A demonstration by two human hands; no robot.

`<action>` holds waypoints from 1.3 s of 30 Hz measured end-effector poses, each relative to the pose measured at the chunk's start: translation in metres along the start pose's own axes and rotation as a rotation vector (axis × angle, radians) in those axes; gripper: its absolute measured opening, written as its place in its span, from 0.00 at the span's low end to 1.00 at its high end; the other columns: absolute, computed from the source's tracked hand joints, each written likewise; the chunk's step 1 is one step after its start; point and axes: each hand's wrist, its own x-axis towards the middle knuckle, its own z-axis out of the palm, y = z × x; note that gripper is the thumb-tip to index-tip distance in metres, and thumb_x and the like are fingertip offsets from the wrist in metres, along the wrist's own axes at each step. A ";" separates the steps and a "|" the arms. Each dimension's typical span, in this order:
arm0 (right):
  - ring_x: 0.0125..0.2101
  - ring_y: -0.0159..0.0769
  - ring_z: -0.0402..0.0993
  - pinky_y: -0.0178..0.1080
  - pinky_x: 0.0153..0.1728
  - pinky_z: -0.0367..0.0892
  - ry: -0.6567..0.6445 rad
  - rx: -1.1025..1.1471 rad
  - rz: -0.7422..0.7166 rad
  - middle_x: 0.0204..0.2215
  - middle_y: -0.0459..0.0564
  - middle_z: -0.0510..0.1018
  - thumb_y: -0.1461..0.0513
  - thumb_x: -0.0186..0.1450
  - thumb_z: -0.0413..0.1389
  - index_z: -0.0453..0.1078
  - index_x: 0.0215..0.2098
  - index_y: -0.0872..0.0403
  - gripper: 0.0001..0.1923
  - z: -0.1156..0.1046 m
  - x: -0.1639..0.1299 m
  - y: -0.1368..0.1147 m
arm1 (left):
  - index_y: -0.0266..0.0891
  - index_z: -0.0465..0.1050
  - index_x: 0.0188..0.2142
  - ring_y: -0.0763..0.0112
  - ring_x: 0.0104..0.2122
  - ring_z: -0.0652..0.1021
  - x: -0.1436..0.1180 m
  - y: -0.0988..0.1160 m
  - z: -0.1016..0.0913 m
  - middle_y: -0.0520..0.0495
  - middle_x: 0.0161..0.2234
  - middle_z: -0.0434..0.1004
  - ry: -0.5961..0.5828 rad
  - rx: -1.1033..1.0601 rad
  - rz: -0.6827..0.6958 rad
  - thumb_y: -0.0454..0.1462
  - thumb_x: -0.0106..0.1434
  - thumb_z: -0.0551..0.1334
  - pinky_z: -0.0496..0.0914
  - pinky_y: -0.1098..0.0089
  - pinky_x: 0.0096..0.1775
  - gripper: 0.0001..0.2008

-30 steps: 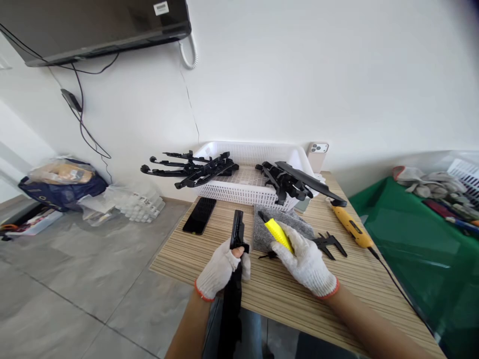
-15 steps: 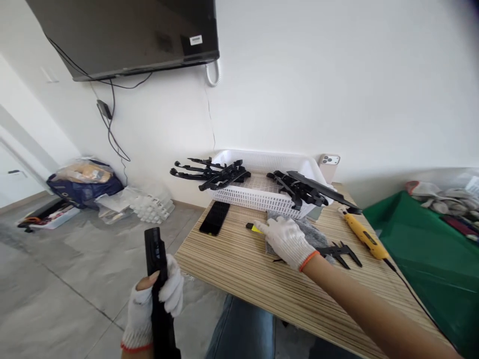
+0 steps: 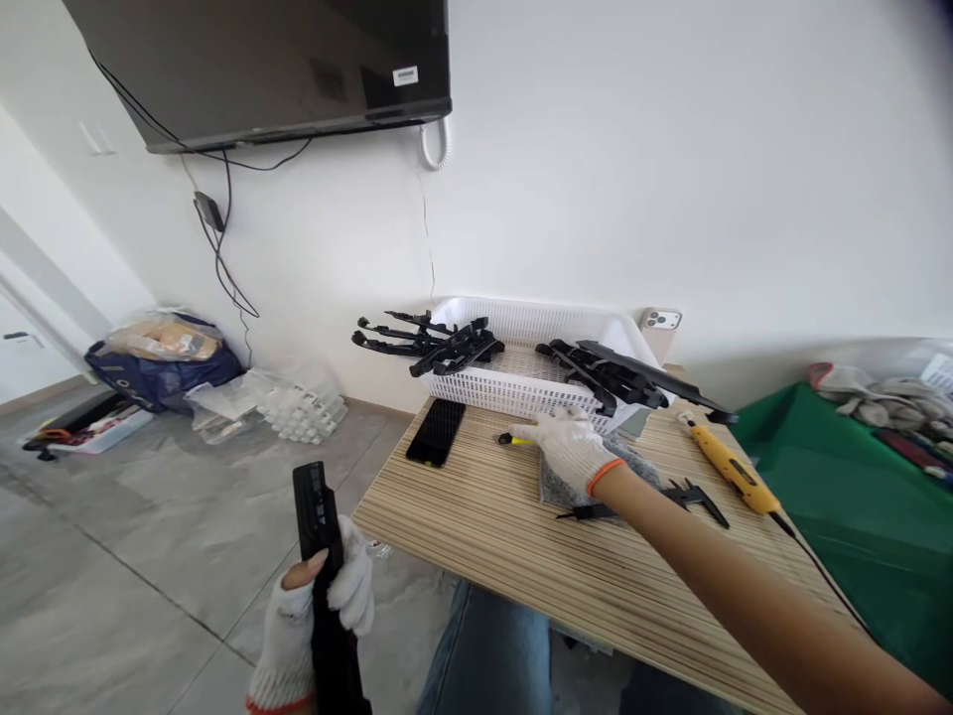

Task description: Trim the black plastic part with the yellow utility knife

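My left hand (image 3: 317, 596), in a white glove with the thumb tip bare, is wrapped round a long black plastic part (image 3: 319, 506) held upright off the table's left front edge. Over the table my right hand (image 3: 570, 447), also gloved, has its fingers closed on a small yellow-and-black utility knife (image 3: 513, 439); its black end sticks out to the left and the rest is hidden under the fingers. Beneath that hand lies a grey cloth (image 3: 555, 487). A black caliper (image 3: 692, 497) lies partly under my right forearm.
A white plastic basket (image 3: 506, 392) holding black plastic parts (image 3: 454, 346) stands against the wall; some stick out over its rim. A black phone (image 3: 437, 432) lies left, a yellow corded rotary tool (image 3: 734, 467) right. Another phone (image 3: 661, 333) leans behind. A green-covered surface (image 3: 841, 497) adjoins.
My right hand has drawn its fingers in on the utility knife, which has turned slightly. My left hand still holds the black part upright. The view has shifted a little.
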 end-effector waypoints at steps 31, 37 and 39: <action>0.42 0.42 0.67 0.50 0.51 0.56 0.074 0.201 -0.625 0.42 0.49 0.75 0.60 0.74 0.46 0.67 0.60 0.29 0.22 -0.009 -0.015 -0.122 | 0.42 0.76 0.37 0.77 0.16 0.62 -0.007 0.014 0.031 0.58 0.18 0.54 -0.026 0.077 0.050 0.43 0.64 0.62 0.72 0.72 0.22 0.08; 0.42 0.44 0.70 0.52 0.51 0.58 0.098 0.176 -0.760 0.41 0.51 0.75 0.53 0.73 0.49 0.72 0.55 0.33 0.16 -0.014 -0.020 -0.172 | 0.42 0.76 0.40 0.77 0.16 0.61 -0.015 0.016 0.032 0.59 0.18 0.52 -0.063 0.095 0.081 0.43 0.65 0.61 0.72 0.74 0.21 0.09; 0.40 0.43 0.70 0.50 0.48 0.62 0.099 0.196 -0.793 0.41 0.52 0.75 0.55 0.73 0.49 0.70 0.58 0.35 0.17 -0.014 -0.022 -0.167 | 0.42 0.76 0.40 0.77 0.16 0.61 -0.014 0.013 0.029 0.59 0.18 0.51 -0.101 0.095 0.066 0.43 0.66 0.60 0.72 0.74 0.22 0.10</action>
